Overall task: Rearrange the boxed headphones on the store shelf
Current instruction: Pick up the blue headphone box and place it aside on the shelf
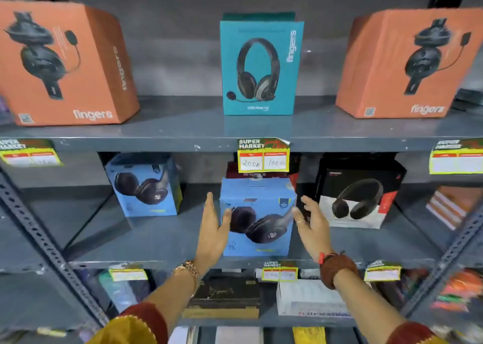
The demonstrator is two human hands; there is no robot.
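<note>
A light blue headphone box stands at the front middle of the middle shelf. My left hand is open against its left side, thumb over the front face. My right hand is open just off its right side, fingers spread. A second light blue box stands further back to the left. A black and white headphone box stands to the right. On the top shelf are an orange box, a teal box and another orange box.
A dark red box hides behind the middle blue box. Price tags hang from the shelf edges. Stacked flat packs lie at the far right. The bottom shelf holds a white box and a dark box. Slotted metal uprights frame both sides.
</note>
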